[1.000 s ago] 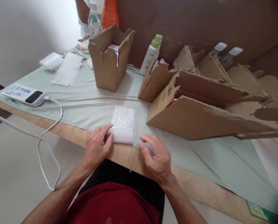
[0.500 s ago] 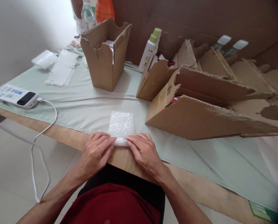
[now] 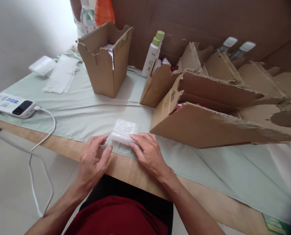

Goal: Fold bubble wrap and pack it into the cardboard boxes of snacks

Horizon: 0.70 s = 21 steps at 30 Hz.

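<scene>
Bubble-wrap bundle [image 3: 124,131] flat, long axis left-right; right hand [image 3: 149,153] fingertips pressing it, left hand [image 3: 93,160] spread beside.

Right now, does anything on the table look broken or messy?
Yes. The boxes on the right have ragged, torn edges and lie tipped on their sides, and the upright box is torn along its rim too. The bubble-wrap bundle by both hands looks fine.

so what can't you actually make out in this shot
- What the bubble wrap bundle holds: head view, the wrap covers it.
- Contents of the upright open box: its walls hide all but a white edge.
- Label on the white device: too small to read.
- Right hand fingertips on the bundle; whether the left hand touches it is unclear.
</scene>
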Available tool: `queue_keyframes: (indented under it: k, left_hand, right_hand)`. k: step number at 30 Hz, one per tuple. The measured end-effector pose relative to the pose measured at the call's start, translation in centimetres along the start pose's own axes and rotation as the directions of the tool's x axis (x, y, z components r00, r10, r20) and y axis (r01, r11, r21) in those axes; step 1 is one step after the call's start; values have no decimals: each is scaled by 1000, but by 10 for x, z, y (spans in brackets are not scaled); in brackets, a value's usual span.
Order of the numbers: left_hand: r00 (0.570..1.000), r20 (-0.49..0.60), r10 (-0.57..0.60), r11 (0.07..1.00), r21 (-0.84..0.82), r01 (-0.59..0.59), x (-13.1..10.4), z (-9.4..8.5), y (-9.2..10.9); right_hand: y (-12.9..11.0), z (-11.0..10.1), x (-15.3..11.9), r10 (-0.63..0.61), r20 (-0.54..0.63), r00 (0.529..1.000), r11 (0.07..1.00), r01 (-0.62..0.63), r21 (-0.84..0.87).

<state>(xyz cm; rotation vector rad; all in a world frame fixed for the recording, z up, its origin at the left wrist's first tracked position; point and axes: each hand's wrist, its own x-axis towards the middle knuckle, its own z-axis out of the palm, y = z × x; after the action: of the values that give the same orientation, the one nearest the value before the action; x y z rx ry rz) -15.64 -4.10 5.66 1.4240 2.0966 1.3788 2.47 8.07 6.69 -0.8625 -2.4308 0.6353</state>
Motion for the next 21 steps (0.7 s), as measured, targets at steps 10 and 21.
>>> queue_keyframes:
  k: [10,21]
  left_hand:
    - [724,584,-368,201,-710,674,-9,25,43]
    - [673,515,-532,301,-628,718,-23,60,64]
  right_hand:
    - [-36,-16,-35,222,-21,975,952,-212,220]
    - [-29,-45,-73,465,21,885,769,-416,485]
